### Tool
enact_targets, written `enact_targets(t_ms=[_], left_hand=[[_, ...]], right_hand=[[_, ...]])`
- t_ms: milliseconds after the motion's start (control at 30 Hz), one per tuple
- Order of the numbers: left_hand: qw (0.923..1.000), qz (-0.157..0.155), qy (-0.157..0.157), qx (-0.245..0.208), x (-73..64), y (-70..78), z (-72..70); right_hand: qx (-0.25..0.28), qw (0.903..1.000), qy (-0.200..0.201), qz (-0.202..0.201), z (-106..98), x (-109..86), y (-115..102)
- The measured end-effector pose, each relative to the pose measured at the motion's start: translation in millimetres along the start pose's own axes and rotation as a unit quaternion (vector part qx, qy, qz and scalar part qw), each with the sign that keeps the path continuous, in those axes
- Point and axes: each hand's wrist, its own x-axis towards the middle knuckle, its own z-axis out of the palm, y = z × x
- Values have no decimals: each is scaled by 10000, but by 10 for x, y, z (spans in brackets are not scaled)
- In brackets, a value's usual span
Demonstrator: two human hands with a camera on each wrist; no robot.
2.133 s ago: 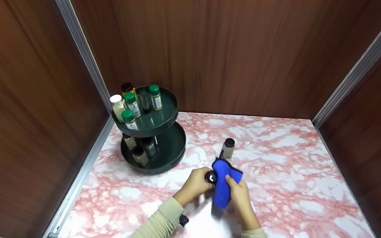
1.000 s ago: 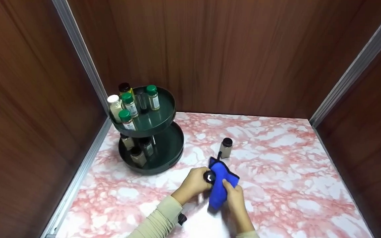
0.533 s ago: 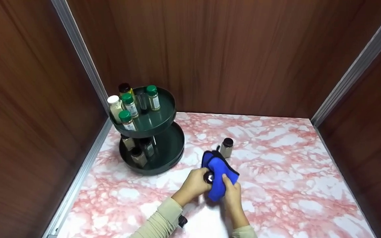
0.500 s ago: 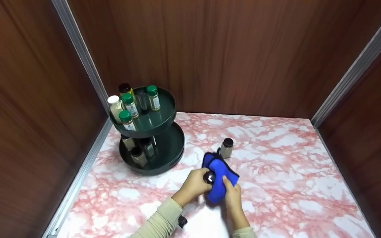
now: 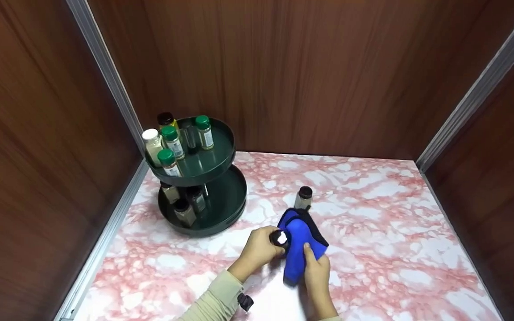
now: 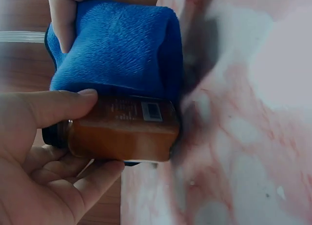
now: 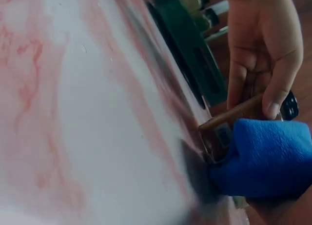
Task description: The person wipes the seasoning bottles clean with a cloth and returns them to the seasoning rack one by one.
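My left hand (image 5: 258, 248) grips a spice jar (image 6: 129, 130), thumb on one side and fingers on the other. Orange-brown contents and a small barcode label show through its squarish body, and its black lid (image 5: 279, 238) faces up toward the head camera. A blue microfibre cloth (image 5: 298, 240) with a dark edging is in my right hand (image 5: 317, 273), the thumb lying on top of it. In both wrist views the cloth lies against the jar's side and covers part of it. The jar's base is close over the tabletop.
Behind the cloth stands another black-capped jar (image 5: 303, 199). At left, a dark green two-tier turntable (image 5: 221, 156) carries several jars with green, white and dark lids. Pink-and-white marbled tabletop (image 5: 382, 223) extends to brown panels (image 5: 257, 80) on three sides.
The cloth has shifted and refolded beside the jar, its lower end rising and then dropping again with my right hand. My left hand keeps its grip on the jar, nearly in place.
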Motion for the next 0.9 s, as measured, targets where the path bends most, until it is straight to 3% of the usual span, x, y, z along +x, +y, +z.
enact_targets(t_ms=[133, 233, 300, 400, 500, 633, 733, 800, 900], left_hand=[[9994, -27, 206, -288, -83, 128, -102], [9981, 18, 309, -526, -131, 230, -163], [9973, 73, 339, -649, -159, 286, -188], [9961, 155, 329, -798, -195, 335, -199], [9936, 200, 363, -1050, -222, 340, -202], [9853, 80, 542, -1616, -220, 281, -205], [9790, 44, 718, -1905, -180, 212, -221], [9765, 56, 838, -1985, -149, 169, -243], [9745, 103, 1006, -2001, -119, 135, -294]], right_hand=[[-118, 9981, 172, -582, 20, -55, -56], [185, 9967, -34, -784, 56, -115, -90], [489, 9956, -286, -742, 93, -151, -104], [1181, 9910, -559, -303, 151, -161, -112], [2265, 9711, -672, 353, 193, -105, -122], [3681, 9151, -1024, 1291, 172, -19, -105], [4147, 8828, -1236, 1827, 110, -6, -77], [4174, 8763, -1329, 2005, 65, -18, -69], [3925, 8860, -1317, 2086, 10, -48, -97]])
